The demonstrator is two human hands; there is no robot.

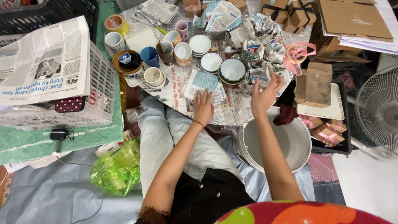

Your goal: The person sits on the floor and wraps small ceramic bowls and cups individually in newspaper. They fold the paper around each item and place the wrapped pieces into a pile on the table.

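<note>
My left hand (203,106) lies flat, fingers apart, on a folded newspaper sheet (202,83) spread over the low table. My right hand (264,93) is raised with fingers spread, touching a crumpled newspaper bundle (259,74) and holding nothing that I can make out. Just beyond the hands sit a dark-rimmed bowl (232,69) and small white dishes (210,62). Several cups and mugs, among them a blue cup (149,56), stand at the left of the table.
A large white basin (298,145) sits under my right forearm. At left stands a white plastic basket (99,87) covered with newspaper. Cardboard boxes (352,20) and pink ribbon (296,54) are at right, a fan (379,110) at far right, a green plastic bag (118,168) by my knee.
</note>
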